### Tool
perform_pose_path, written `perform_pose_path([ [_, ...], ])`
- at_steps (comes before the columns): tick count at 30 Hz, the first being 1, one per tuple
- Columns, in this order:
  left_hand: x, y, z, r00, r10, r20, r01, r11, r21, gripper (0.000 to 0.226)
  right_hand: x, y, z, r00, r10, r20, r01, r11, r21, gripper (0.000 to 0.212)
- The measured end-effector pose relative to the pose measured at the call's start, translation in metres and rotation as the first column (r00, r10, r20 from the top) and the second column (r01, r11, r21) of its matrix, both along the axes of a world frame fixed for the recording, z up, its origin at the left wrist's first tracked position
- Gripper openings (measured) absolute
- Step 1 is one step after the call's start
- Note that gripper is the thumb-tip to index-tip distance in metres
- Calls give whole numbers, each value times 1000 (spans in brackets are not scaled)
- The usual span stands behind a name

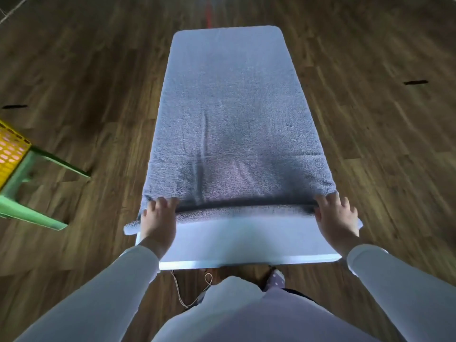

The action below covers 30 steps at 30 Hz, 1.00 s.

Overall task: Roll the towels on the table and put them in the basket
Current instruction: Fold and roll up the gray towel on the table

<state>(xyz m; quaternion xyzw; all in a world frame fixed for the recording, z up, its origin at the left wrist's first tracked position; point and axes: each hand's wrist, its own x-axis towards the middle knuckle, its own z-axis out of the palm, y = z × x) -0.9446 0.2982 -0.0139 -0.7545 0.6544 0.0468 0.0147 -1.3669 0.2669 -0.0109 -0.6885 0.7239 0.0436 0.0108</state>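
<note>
Towel (229, 119) lies flat on the white table (246, 245), long axis running straight away from the body, covering the top except a bare strip at the near edge. Near short end is turned over into one thin fold across the full width, so I judge the roll barely begun. Left hand (159, 214) sits on the fold's left end, right hand (336, 213) on its right end, both with fingers curled over the turned edge and gripping it; thumbs hidden, grip strength can't tell. Hands are level, neither nearer. Roll axis is crosswise, so the coming move has to go forward along the towel's length, both hands in step or the roll skews. Near-left towel corner hangs off the table side; worth tucking. Ahead of the fold: plain towel with a few shallow creases. Yellow basket (11, 149) stands on a green stool (29, 183) well off to the left, on the left hand's side, wood floor (370, 144) between. Thin cord (187, 292) lies on the floor below the near table edge.
</note>
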Motion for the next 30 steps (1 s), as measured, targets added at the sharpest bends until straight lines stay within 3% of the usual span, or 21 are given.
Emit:
perform_pose_path([
  [3,-2,-3,-9,979,124,-160,-123,992,17,7,5,-7,-5,983,-58,172,57,998,9,17],
  [5,-3,1,-20,976,126,-178,-130,991,-15,10,6,-2,-12,981,5,193,-8,1000,12,17],
  [7,-2,8,-25,992,58,-112,-60,998,-20,18,2,3,-18,985,109,134,-114,993,28,21],
  [9,5,10,-25,996,-76,-54,78,997,19,33,-8,1,-19,973,178,148,-193,977,91,38],
  [12,17,4,-19,982,-152,-108,160,985,66,39,-20,-12,-10,963,235,135,-262,933,246,49],
  [16,23,-12,-8,975,-103,-195,111,993,28,22,-29,-33,-2,953,255,164,-284,941,182,36],
  [19,27,-26,-1,978,-46,-204,90,973,212,22,-28,-42,6,942,303,143,-333,901,280,12],
  [21,26,-32,1,992,-66,-111,93,962,258,21,-25,-46,7,949,316,6,-301,898,320,14],
  [23,21,-34,2,1000,11,-3,-11,990,143,23,-22,-49,1,962,245,-120,-217,954,209,17],
  [24,16,-34,4,998,66,-16,-65,994,91,26,-19,-50,-1,979,173,-111,-157,978,137,23],
  [26,5,-34,2,974,102,-201,-99,995,24,20,-9,-49,0,997,64,40,-65,997,42,23],
  [28,-5,-24,-4,958,36,-285,-41,999,-12,20,2,-41,-3,984,72,165,-70,997,-18,11],
  [30,-8,-11,-14,969,-82,-231,80,997,-18,29,6,-27,-11,976,154,152,-152,988,-23,17],
])
